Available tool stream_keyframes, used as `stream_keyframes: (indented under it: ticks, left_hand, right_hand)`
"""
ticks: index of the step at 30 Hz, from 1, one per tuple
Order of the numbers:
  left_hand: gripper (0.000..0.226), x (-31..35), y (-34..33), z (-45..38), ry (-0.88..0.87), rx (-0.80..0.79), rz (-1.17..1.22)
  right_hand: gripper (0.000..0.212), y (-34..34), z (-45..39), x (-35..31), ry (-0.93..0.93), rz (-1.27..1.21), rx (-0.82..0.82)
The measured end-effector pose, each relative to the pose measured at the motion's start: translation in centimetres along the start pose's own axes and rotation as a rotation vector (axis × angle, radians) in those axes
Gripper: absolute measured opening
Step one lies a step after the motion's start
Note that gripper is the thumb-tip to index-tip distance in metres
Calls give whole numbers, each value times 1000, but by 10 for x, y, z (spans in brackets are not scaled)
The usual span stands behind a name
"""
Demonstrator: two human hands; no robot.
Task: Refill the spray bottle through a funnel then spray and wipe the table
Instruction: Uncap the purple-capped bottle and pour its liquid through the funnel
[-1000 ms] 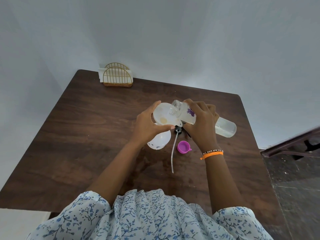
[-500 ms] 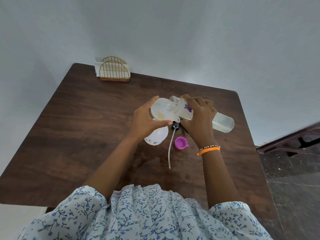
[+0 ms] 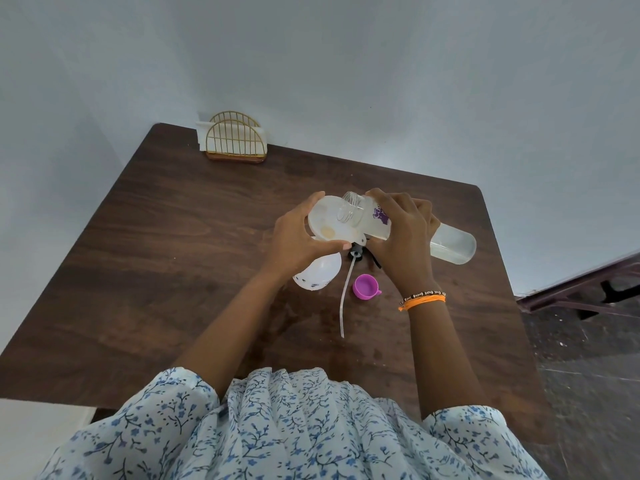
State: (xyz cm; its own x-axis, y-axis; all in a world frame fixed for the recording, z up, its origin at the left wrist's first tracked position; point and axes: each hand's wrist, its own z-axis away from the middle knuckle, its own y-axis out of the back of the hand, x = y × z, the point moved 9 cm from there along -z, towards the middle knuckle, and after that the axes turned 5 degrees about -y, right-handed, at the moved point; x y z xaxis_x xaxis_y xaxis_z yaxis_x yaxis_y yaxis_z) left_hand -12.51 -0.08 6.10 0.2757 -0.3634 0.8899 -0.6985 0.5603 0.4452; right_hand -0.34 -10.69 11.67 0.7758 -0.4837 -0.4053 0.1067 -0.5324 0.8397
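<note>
My left hand (image 3: pixel 294 237) grips the rim of a white funnel (image 3: pixel 325 223), thumb on the near edge and fingers on the far edge. The funnel sits in a white spray bottle (image 3: pixel 318 273), which shows below my hand. My right hand (image 3: pixel 401 237) grips a clear refill bottle (image 3: pixel 453 244) with a purple label. It is tilted with its open mouth over the funnel bowl. The spray head (image 3: pixel 356 252) with its long dip tube lies on the table (image 3: pixel 173 254). A purple cap (image 3: pixel 365 287) rests open side up beside the tube.
A gold wire napkin holder (image 3: pixel 235 140) with white napkins stands at the table's far left corner against the wall. Dark furniture (image 3: pixel 588 289) stands off the table's right edge over a dark floor.
Both hands keep nearly the same pose, with the refill bottle still tilted into the funnel. Only the view has shifted slightly.
</note>
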Motion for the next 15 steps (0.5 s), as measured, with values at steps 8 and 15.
stream_keyframes:
  ticks: [8,15]
  left_hand:
    - [86,1,0,0,-4,-4,-7]
    - [85,4,0,1,-8,-6,-3]
  right_hand:
    - [63,-2,-2,-2,3,25,-3]
    - [62,0,-2,-2,-6,20,-11]
